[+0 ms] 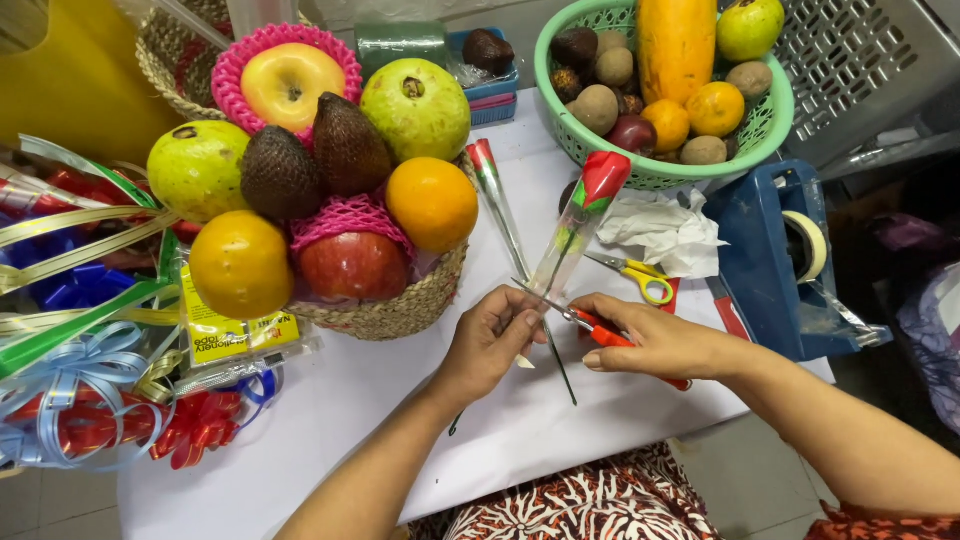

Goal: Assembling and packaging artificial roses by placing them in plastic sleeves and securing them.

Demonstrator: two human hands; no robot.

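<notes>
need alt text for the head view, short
A person's left hand holds a wrapped artificial rose by its stem while the right hand works red-handled scissors at it, over a white table. A woven fruit basket sits to the left and a green basket of fruit behind.

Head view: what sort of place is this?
Probably a gift-hamper or fruit-basket packing table. A woven basket piled with fruit, ribbon bows, a blue tape dispenser, and a wrapped artificial rose in the left hand; the right hand holds red-handled scissors.

Left hand (490,340) holding wrapped rose (580,215), right hand (650,340) gripping red cutter (605,330)
</notes>
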